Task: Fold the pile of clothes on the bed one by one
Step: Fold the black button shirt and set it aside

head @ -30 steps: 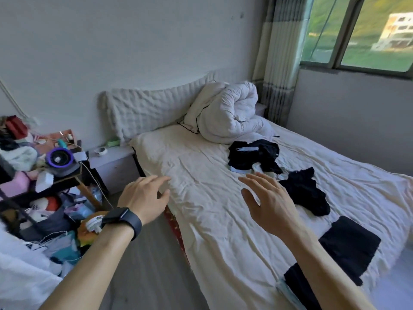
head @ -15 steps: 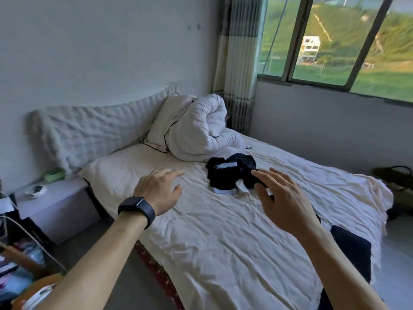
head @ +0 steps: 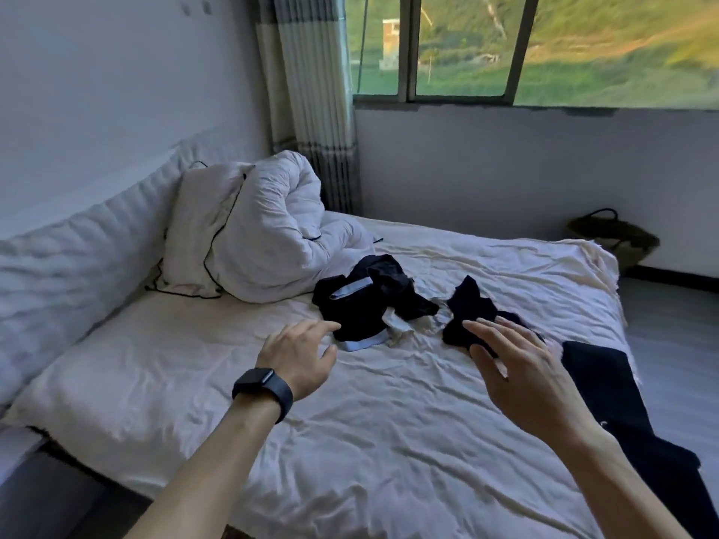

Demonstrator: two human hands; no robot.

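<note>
both hands out over the bed (head: 233, 383), empty. left hand (head: 299, 355), watch (head: 262, 387) on the wrist, fingers straight and loosely spread, tips just short of the pile (head: 362, 305). right hand (head: 517, 367) spread wide, palm down, fingers lying over the near edge of a separate dark piece (head: 467, 309) as seen from here. cannot tell if they touch it yet.

pile: dark clothes with pale blue bands, crumpled, mid-bed, just below the bunched duvet (head: 264, 235). the dark piece sits just to its right, with a scrap of pale cloth between them. a flat dark garment (head: 599, 383) lies along the right edge of the bed, near the right forearm; looks already laid out or folded, not certain.

change over the last second: the person has turned away from the cluttered shelf by the bed head and come in toward the clothes. hands were over bare sheet at the near edge, well apart from the pile; now they are at it. neither hand has closed.

reading: this is the reach for the next garment, nothing picked up. right hand looks the likelier to take the dark piece first; the left may go for the pile. most of the folding still lies ahead.

basket (head: 614, 235) on the floor by the far wall.
</note>
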